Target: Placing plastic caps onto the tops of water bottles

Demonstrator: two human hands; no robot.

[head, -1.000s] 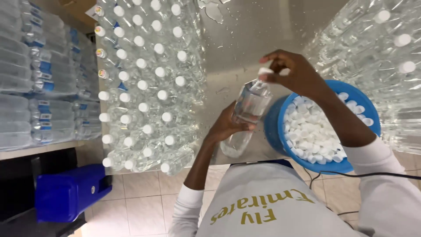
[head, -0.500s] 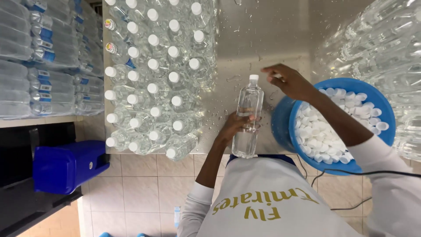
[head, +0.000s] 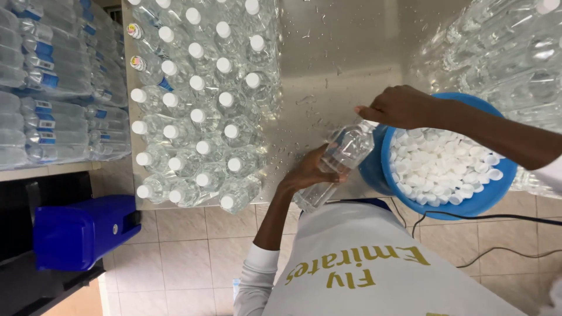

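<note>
Bottle in hand: a clear plastic bottle (head: 342, 161) was tilted, its neck pointing up and right toward the bowl, its base down near the person's body at the front edge of the tabletop.
Left hand: the left hand (head: 313, 169) was wrapped around the lower body of the bottle, fingers closed on it from the near side.
Right hand: the right hand (head: 398, 106) was at the bottle's mouth, fingers pinched together over the top; whether a cap lay under the fingertips could not be told.
Bowl: a blue bowl (head: 486, 202) stood just beside the bottle on its right, touching or nearly touching it, and was filled with loose white caps (head: 445, 167).
Tabletop: the metal tabletop (head: 351, 52) was bare in the middle strip behind the hands and carried scattered water droplets.
Capped bottles: a block of upright clear bottles with white caps (head: 202, 117) stood in rows on the left part of the tabletop, reaching its front edge.
Right-hand stack: further clear bottles (head: 509, 52), lying on their sides, were heaped behind and to the right of the bowl.
Shelf stock: wrapped packs of bottles with blue labels (head: 52, 82) lay stacked on a shelf at far left, apart from the tabletop.
Blue box: a blue plastic box (head: 82, 231) sat below that shelf.
Floor: pale tiled floor (head: 181, 263) was visible under the tabletop, with a black cable (head: 497, 217) running across it at right.
</note>
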